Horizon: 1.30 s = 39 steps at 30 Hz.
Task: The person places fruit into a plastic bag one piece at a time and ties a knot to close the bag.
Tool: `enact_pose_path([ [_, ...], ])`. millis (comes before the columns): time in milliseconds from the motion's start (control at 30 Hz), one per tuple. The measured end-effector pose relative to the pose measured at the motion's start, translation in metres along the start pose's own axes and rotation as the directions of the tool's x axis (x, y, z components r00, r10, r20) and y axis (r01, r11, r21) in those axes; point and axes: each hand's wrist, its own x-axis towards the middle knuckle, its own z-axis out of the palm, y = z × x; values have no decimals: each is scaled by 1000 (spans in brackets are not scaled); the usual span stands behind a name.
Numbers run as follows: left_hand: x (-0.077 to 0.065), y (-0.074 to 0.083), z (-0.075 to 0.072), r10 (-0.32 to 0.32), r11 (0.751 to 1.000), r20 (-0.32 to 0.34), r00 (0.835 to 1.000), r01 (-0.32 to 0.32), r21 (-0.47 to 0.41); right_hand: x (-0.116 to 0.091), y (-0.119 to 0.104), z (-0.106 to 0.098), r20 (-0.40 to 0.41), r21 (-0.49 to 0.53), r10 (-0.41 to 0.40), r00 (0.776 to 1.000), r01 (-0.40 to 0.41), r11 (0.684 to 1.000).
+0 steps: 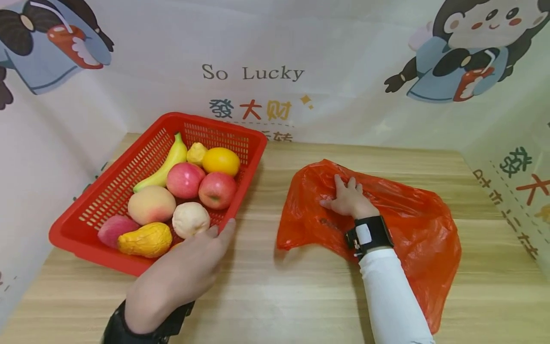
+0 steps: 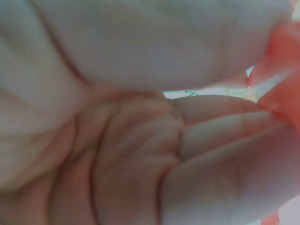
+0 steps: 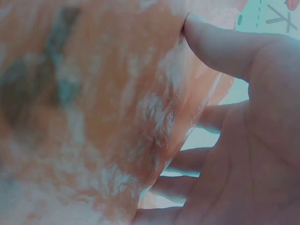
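Note:
A red plastic basket (image 1: 107, 186) stands on the left of the table, full of fruit and vegetable pieces. My left hand (image 1: 185, 267) grips its near right rim; in the left wrist view the thumb and fingers close toward something red. A crumpled red plastic bag (image 1: 412, 224) lies flat on the right. Over its upper left part is my right hand (image 1: 350, 198), with fingers spread on the film. In the right wrist view the thumb (image 3: 220, 49) touches the bag, and the other fingertips are hidden behind it.
In the basket are a banana (image 1: 165, 165), a yellow lemon-like fruit (image 1: 221, 161), a red apple (image 1: 217, 190), a peach (image 1: 151, 204), a white bulb-like piece (image 1: 191, 220) and a yellow gourd-like piece (image 1: 145, 240). A printed white cloth (image 1: 343, 119) stands behind the wooden table (image 1: 253, 296).

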Motion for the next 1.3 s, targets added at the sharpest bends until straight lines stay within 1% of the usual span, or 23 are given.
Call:
enact_pose_path([
  [133,2,3,-2,-8,999,-11,1000,8,31,1,-10,-9,16,6,49,999,-49,999],
  [233,3,4,-2,-10,999,-9,1000,11,42,-7,-20,-22,19,-29,32,999,-31,999],
  [300,3,5,-2,-17,999,-2,1000,17,45,-18,-32,-35,18,-56,-7,1000,8,998],
  [400,3,6,-2,-27,998,6,1000,26,51,-38,-55,-60,-3,-116,-130,992,129,985],
  [500,3,6,-4,-28,998,-1,1000,28,50,-57,-75,-85,-7,-201,-215,977,209,957],
  [600,4,6,-5,-25,999,-11,1000,26,41,-65,-79,-103,29,-284,-258,966,256,924],
  [667,4,7,-5,-30,999,-7,1000,30,32,-66,-73,-109,69,-308,-262,963,270,912],
  [767,3,8,-5,-35,999,-4,999,35,37,-58,-53,-105,139,-331,-254,957,287,899],
  [833,3,8,-5,-43,998,1,999,43,36,-51,-37,-98,185,-329,-230,955,281,902],
  [933,3,10,-5,-47,998,5,999,46,31,-39,-11,-84,228,-385,-185,956,264,884],
  [1033,4,11,-4,-51,998,11,999,50,24,-29,15,-68,244,-434,-201,949,292,852],
  [1100,4,12,-4,-48,998,4,999,48,26,-24,29,-57,254,-437,-224,941,318,841],
  [1167,4,13,-3,-49,998,1,999,49,28,-19,38,-46,268,-408,-243,932,339,848],
  [1233,4,13,-2,-47,998,-8,999,47,29,-16,44,-39,274,-360,-248,929,338,870],
  [1300,5,15,-1,-49,998,-18,999,50,33,-12,48,-34,277,-328,-245,929,331,885],
])
